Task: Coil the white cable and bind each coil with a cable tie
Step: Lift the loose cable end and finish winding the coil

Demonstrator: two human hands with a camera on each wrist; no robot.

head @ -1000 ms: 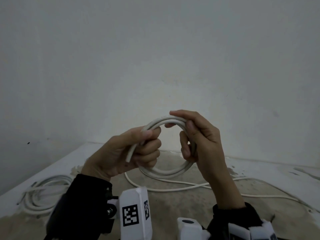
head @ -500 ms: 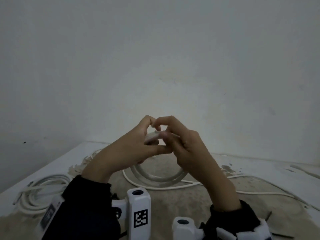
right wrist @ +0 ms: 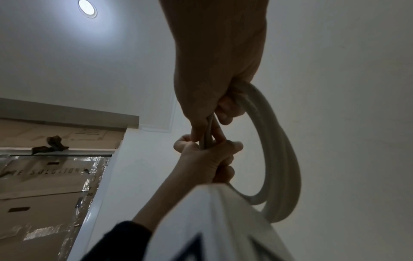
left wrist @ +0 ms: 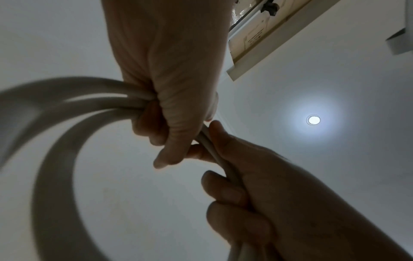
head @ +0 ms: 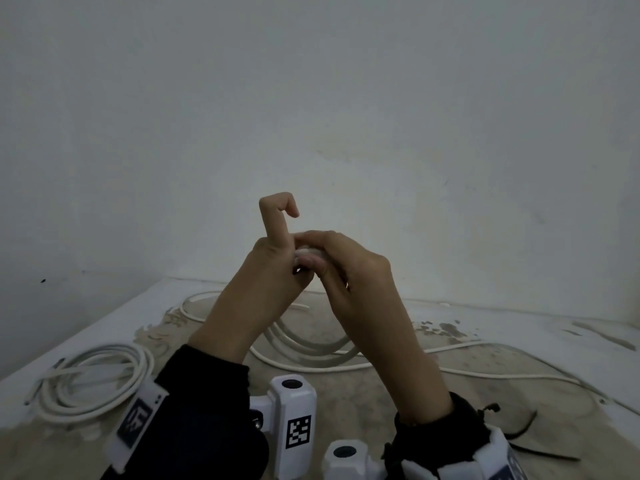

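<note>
Now both hands raised above desk [head: 519, 344]: left hand [head: 273, 271] and right hand [head: 346, 271] touching, each gripping top of round white cable coil [head: 311, 344]; coil hangs below them, black cable ties [head: 526, 427] nearer right hand

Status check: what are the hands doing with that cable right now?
Both hands, left and right, grip the coil at its top. No tie on it yet; dark ties lie on the table. Nothing in the way.
</note>
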